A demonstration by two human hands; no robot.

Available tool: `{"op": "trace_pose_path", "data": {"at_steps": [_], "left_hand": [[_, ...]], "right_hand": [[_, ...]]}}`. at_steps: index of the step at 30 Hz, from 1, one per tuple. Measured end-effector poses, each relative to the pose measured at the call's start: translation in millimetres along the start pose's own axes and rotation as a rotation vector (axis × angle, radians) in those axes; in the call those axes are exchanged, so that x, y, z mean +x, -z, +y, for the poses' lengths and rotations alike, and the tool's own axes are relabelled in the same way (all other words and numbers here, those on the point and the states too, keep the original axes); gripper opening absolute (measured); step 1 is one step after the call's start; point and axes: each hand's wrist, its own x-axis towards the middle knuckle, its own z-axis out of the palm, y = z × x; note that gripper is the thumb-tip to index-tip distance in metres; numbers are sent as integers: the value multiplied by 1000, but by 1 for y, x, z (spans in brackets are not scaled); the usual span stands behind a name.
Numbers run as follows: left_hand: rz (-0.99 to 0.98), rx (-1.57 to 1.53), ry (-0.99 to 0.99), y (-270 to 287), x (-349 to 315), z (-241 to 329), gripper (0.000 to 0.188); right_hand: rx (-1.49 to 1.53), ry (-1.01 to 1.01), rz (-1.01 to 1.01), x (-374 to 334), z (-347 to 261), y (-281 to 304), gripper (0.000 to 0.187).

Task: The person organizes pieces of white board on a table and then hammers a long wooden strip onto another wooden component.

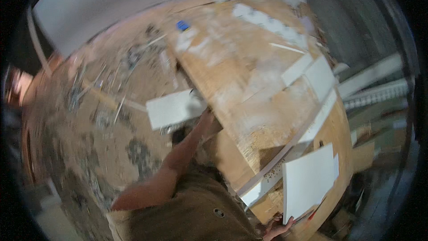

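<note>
My right hand (pixel 278 229) is at the bottom of the view, closed on the lower corner of a white rectangular panel (pixel 308 180). The panel stands tilted above the wooden table (pixel 227 71). My left arm stretches forward, and my left hand (pixel 207 115) is by the table's left edge, beside the right end of another white panel (pixel 171 110). Motion blur smears its fingers, so I cannot tell whether it grips that panel. A long white strip (pixel 307 129) with a speckled stretch runs diagonally across the table.
Smaller white boards (pixel 318 78) lie at the table's right side. A thin white strip (pixel 287 47) and a blue object (pixel 183 25) are farther back. Scraps and debris (pixel 133 58) litter the dirty floor on the left. Long white pieces (pixel 374 78) extend beyond the table's right edge.
</note>
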Motion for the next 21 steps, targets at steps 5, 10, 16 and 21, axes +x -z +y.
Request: {"op": "trace_pose_path", "data": {"at_steps": [5, 10, 16, 21], "left_hand": [[-121, 31, 46, 19, 3, 19, 28], [-262, 326, 107, 27, -8, 61, 35], [-473, 337, 108, 27, -77, 158, 37], [-441, -551, 339, 71, -120, 215, 53]], "right_hand": [[87, 29, -166, -72, 0, -60, 43], [111, -24, -248, -84, 18, -101, 43], [24, -160, -619, -69, 51, -191, 45], [130, -507, -785, -59, 94, -282, 49]]}}
